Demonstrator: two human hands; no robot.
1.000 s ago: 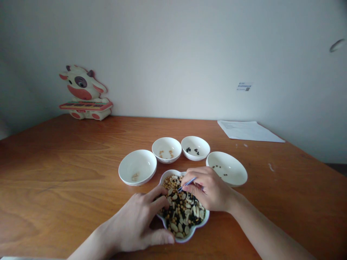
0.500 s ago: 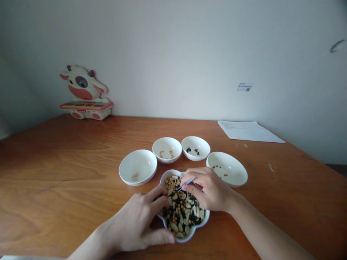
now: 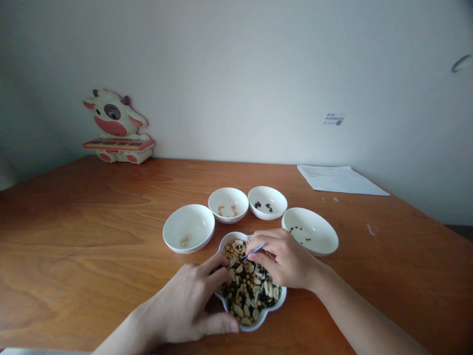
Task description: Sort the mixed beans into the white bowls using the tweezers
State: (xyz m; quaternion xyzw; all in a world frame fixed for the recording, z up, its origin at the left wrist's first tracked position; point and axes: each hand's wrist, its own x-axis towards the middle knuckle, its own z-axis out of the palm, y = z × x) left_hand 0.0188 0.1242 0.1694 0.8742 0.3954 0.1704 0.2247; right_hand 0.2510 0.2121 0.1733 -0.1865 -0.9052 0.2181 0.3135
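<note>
A white flower-shaped bowl holds a mix of peanut halves, yellow beans and dark beans. My left hand grips its left side, fingertips curled over the rim among the beans and thumb along the near outside edge. Pinched in my right hand is a pair of thin bluish tweezers, its tips down at the mix in the upper part of the bowl. Whether the tips hold a bean is too small to tell. My right hand hides the bowl's far right edge.
Four is avoided here: several white bowls curve behind the mix. The left bowl has pale peanut pieces, another bowl yellow beans, a third bowl black beans, the right bowl small brownish beans. A cow toy keyboard and papers lie farther back.
</note>
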